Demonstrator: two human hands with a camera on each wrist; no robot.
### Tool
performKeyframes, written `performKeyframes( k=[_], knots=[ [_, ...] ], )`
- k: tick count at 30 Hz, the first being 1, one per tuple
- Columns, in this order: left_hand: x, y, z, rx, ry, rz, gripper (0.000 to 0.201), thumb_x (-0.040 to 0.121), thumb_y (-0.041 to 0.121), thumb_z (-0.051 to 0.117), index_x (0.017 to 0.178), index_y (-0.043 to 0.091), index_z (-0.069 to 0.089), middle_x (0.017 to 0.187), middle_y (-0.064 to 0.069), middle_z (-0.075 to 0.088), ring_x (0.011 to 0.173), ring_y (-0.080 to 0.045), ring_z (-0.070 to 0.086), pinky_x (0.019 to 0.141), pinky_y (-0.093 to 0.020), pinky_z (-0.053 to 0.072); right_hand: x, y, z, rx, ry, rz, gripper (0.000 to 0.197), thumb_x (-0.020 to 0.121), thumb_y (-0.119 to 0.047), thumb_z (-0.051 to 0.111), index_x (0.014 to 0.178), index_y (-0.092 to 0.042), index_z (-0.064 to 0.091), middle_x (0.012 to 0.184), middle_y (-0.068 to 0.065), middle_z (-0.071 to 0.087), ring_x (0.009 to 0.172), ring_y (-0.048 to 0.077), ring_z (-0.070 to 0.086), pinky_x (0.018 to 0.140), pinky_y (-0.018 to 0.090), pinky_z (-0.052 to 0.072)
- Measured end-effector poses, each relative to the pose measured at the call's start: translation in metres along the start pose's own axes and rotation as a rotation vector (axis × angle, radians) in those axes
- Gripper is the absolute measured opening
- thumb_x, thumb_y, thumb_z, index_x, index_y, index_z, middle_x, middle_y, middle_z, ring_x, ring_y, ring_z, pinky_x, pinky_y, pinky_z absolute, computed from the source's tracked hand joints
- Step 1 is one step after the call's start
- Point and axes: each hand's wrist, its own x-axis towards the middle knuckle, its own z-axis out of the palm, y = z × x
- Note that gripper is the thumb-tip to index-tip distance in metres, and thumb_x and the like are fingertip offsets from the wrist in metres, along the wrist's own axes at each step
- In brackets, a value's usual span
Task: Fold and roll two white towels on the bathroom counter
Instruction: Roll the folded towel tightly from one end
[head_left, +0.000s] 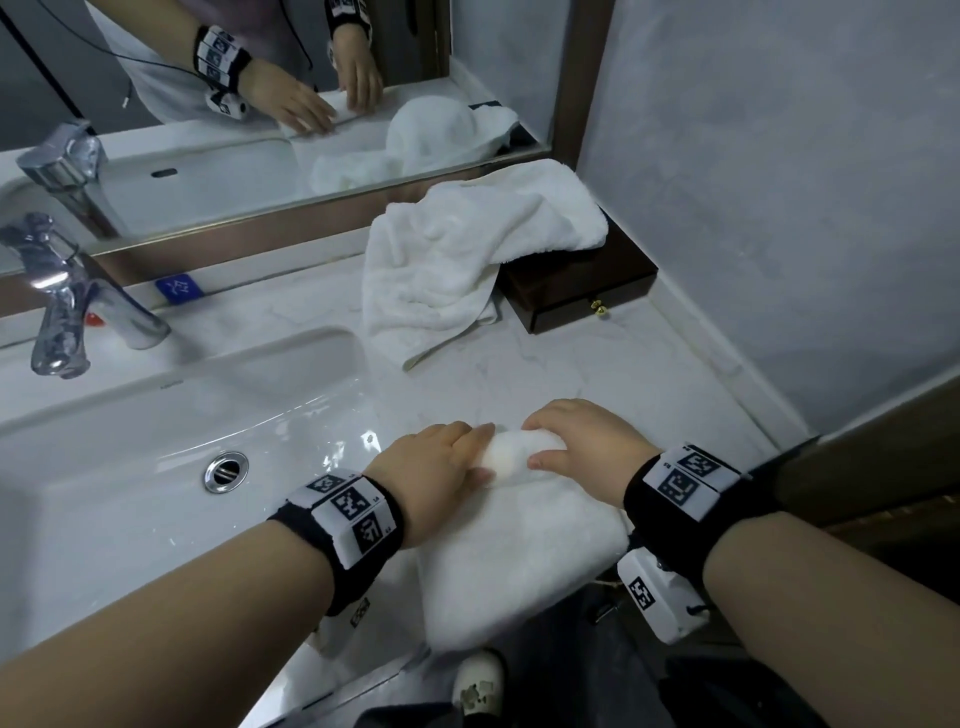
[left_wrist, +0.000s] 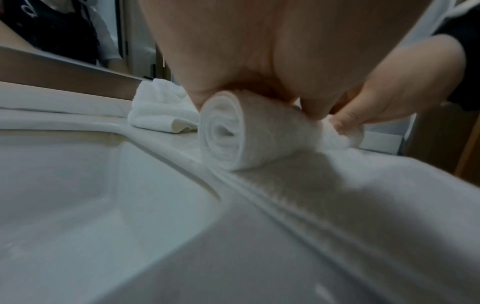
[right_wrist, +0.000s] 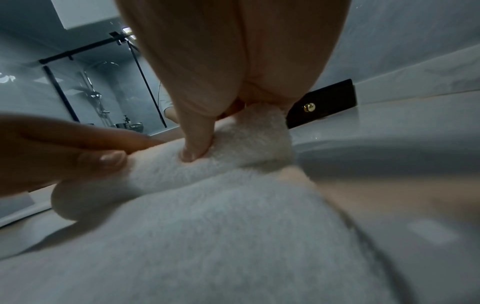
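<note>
- Left hand (head_left: 434, 467) curls over the roll's (head_left: 511, 454) left end, right of the sink (head_left: 156, 415), gripping it.
- The roll lies crosswise; its flat tail (head_left: 519, 561) runs toward the person (probably the rolling direction).
- Right hand (head_left: 576, 441) clasps the right end.
- Second towel (head_left: 467, 260) lies behind, unfolded.

half-rolled white towel (head_left: 519, 545) on counter; second towel (head_left: 467, 260) crumpled behind.

Both hands (head_left: 498, 457) curled (gripping)
</note>
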Motion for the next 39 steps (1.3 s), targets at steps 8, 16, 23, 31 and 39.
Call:
performKeyframes(
  k=[8,16,23,31,39],
  knots=[
    [0.026,0.008,-0.018,-0.112,-0.266,-0.146,0.040,0.084,0.051,0.065,0.111,0.024,0.052,0.107,0.005,0.055,0.091,-0.017,0.057,0.079,-0.032,0.047,-0.010,0.009,0.021,0.026,0.159,-0.046,0.036,0.079,-0.031,0.072,0.110,-0.029,0.053,0.110,-0.016,0.051,0.101,0.010,0.047,0.090,0.024,0.036],
    [0.025,0.009,-0.009,-0.012,-0.216,-0.129,0.043,0.090,0.043,0.062,0.114,0.014,0.042,0.113,-0.005,0.055,0.086,-0.020,0.049,0.074,-0.030,0.038,-0.028,0.018,0.047,-0.016,0.454,0.183,0.067,0.065,-0.042,0.080,0.122,-0.026,0.049,0.119,-0.004,0.045,0.110,0.021,0.041,0.094,0.036,0.036],
    [0.027,-0.001,-0.010,-0.005,-0.178,-0.150,0.040,0.093,0.042,0.056,0.116,0.013,0.040,0.114,-0.006,0.053,0.093,-0.025,0.055,0.075,-0.033,0.040,-0.034,0.034,0.048,0.275,0.391,0.467,0.035,0.081,-0.044,0.069,0.103,-0.019,0.057,0.095,-0.003,0.055,0.097,0.019,0.052,0.082,0.030,0.042],
    [0.035,-0.012,-0.011,0.019,-0.097,-0.211,0.041,0.092,0.038,0.058,0.119,0.013,0.040,0.118,-0.006,0.051,0.101,-0.026,0.055,0.079,-0.034,0.043,-0.032,0.026,0.041,0.322,0.300,0.565,0.028,0.086,-0.044,0.061,0.076,-0.019,0.054,0.082,-0.001,0.059,0.083,0.019,0.053,0.066,0.029,0.037],
    [0.046,-0.014,-0.009,0.116,0.005,-0.165,0.042,0.089,0.035,0.056,0.125,0.020,0.040,0.113,0.000,0.046,0.098,-0.023,0.047,0.074,-0.035,0.045,-0.028,0.024,0.030,0.215,0.220,0.580,0.026,0.096,-0.037,0.048,0.080,-0.016,0.049,0.092,0.008,0.062,0.089,0.029,0.057,0.076,0.034,0.044]
  ],
)
